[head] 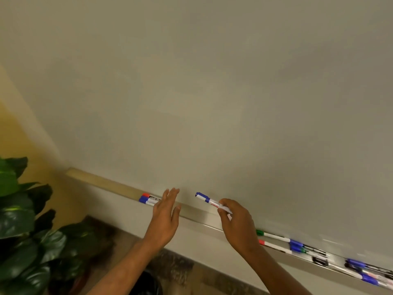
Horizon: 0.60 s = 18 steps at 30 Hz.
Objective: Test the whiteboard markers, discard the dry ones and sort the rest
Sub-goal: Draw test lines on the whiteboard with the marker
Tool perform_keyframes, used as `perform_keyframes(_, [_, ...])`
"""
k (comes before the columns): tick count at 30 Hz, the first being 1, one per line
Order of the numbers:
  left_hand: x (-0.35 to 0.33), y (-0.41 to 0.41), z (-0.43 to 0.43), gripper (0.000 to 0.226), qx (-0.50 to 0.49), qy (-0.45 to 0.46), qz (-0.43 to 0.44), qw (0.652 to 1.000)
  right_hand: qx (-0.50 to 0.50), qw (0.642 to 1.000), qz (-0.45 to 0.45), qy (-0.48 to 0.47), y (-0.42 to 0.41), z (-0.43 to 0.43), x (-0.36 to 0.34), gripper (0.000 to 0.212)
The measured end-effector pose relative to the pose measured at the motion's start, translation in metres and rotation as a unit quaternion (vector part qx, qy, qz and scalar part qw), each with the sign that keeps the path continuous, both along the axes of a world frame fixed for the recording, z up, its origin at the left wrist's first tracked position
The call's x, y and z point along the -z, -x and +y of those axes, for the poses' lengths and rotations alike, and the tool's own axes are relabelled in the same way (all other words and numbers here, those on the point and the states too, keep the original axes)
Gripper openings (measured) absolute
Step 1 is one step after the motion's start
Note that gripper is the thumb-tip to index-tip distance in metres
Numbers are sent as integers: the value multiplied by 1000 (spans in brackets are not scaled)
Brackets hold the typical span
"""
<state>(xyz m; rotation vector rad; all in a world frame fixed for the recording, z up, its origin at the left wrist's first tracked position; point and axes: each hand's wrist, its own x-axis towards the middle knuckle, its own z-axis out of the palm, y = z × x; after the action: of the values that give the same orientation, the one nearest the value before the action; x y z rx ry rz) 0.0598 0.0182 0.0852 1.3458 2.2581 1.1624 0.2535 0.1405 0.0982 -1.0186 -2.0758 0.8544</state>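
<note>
My right hand (237, 223) grips a white marker with a blue cap (207, 199), capped end pointing up-left, just above the whiteboard's tray (197, 211). My left hand (167, 212) is open with fingers spread, a little left of the marker's cap and holding nothing. Behind the left hand, a red-capped and a blue-capped marker (146, 198) lie side by side on the tray. To the right on the tray lie a green-capped marker (272, 235), a red-capped marker (274, 246) and several more blue ones (359, 270). The whiteboard (212, 92) looks blank.
A large leafy plant (23, 226) stands at the lower left by the yellow wall. A dark bin (146, 284) shows partly on the floor below my arms, between them.
</note>
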Motion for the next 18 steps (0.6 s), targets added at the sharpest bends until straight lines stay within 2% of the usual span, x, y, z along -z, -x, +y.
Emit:
perform_keyframes(4, [53, 32, -13, 59, -6, 74, 138, 988, -18, 998, -61, -26, 39, 3, 44, 16])
perform_keyframes(8, [90, 64, -13, 67, -6, 180, 209, 961, -35, 992, -119, -17, 76, 9, 82, 17])
perform_keyframes(13, [129, 95, -6, 88, -15, 233, 218, 948, -36, 985, -169, 30, 113, 16, 121, 22])
perform_keyframes(18, [156, 116, 1, 89, -25, 242, 202, 949, -32, 978, -202, 41, 141, 21, 153, 23])
